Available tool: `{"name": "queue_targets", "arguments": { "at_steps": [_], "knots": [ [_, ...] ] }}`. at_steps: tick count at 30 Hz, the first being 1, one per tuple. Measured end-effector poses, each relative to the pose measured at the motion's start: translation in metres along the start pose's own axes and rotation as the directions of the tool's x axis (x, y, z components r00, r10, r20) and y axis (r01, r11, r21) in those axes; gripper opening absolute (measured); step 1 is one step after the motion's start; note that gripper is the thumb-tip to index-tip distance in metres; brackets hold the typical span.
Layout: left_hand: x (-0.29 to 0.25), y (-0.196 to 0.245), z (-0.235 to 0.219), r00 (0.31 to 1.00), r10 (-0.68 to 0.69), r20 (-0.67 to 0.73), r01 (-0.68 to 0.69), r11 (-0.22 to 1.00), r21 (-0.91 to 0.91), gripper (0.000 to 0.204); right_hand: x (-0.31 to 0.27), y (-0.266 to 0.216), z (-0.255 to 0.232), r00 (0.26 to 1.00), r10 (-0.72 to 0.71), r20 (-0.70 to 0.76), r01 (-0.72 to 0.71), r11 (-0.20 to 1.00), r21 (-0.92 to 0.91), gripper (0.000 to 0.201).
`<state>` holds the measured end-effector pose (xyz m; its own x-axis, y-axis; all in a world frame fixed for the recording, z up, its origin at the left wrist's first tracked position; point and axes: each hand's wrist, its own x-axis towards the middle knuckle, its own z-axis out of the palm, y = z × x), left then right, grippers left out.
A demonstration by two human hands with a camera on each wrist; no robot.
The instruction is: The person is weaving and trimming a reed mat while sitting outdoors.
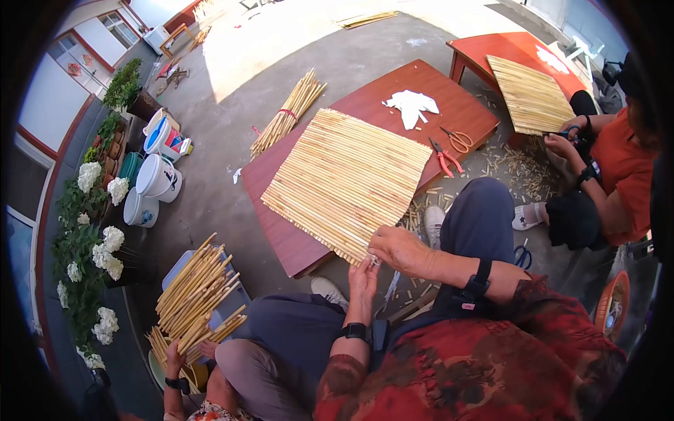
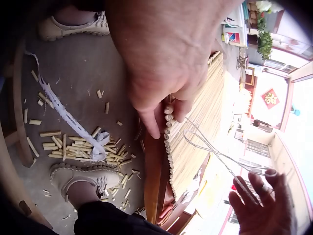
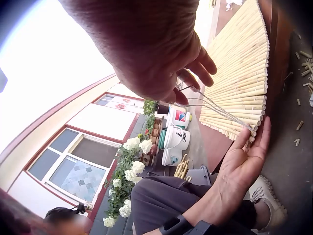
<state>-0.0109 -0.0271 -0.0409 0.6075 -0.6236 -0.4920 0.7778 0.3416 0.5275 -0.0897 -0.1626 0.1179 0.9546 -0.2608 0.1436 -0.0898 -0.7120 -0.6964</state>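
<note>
While the person sits with the mat [image 1: 347,179] angled across the red-brown counter [image 1: 277,235], its near corner juts past the edge toward their lap. The left hand [image 1: 363,278] pinches that corner, thumb on one face and fingers on the other, and the right hand [image 1: 401,250] grips the thread [image 3: 215,108] in bent fingers, its strands running taut to the same corner. On the counter beyond the mat I see a white cloth [image 1: 412,107], with the scissors [image 1: 460,141] and the red-handled pliers [image 1: 445,158] near the mat's right corner. Beside the counter's far left side, a tied bundle [image 1: 288,114] of sticks lies on the floor. To the right, someone in orange [image 1: 621,175] works at another mat [image 1: 531,95]; at lower left, another person's hand [image 1: 174,359] holds loose sticks [image 1: 196,291].
</note>
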Motion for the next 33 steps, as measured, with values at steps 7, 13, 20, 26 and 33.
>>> {"name": "queue_targets", "arguments": {
  "at_steps": [7,13,20,26,33],
  "knots": [
    [-0.006,0.004,-0.020,0.987,0.071,-0.142,-0.082,0.994,-0.068,0.037,-0.013,0.035,-0.081,0.975,0.201,-0.094,-0.188,0.974,0.127,0.022],
    [-0.003,-0.006,-0.039,0.999,-0.033,-0.040,0.026,0.986,-0.168,0.034,-0.010,0.050,-0.088,0.897,0.441,-0.027,-0.360,0.766,0.532,0.023],
    [-0.003,-0.005,-0.032,0.996,0.017,-0.093,-0.025,0.996,-0.080,0.036,-0.001,0.055,-0.090,0.876,0.475,0.080,-0.389,0.598,0.701,0.023],
    [-0.004,0.017,-0.019,0.980,0.164,-0.116,-0.179,0.975,-0.132,0.041,-0.003,0.061,-0.081,0.880,0.475,0.018,-0.320,0.564,0.762,0.022],
    [-0.037,0.075,0.016,0.923,0.380,-0.052,-0.380,0.925,0.021,0.041,-0.009,0.032,-0.119,0.902,0.431,-0.021,-0.244,0.550,0.799,0.011]
  ]
}}
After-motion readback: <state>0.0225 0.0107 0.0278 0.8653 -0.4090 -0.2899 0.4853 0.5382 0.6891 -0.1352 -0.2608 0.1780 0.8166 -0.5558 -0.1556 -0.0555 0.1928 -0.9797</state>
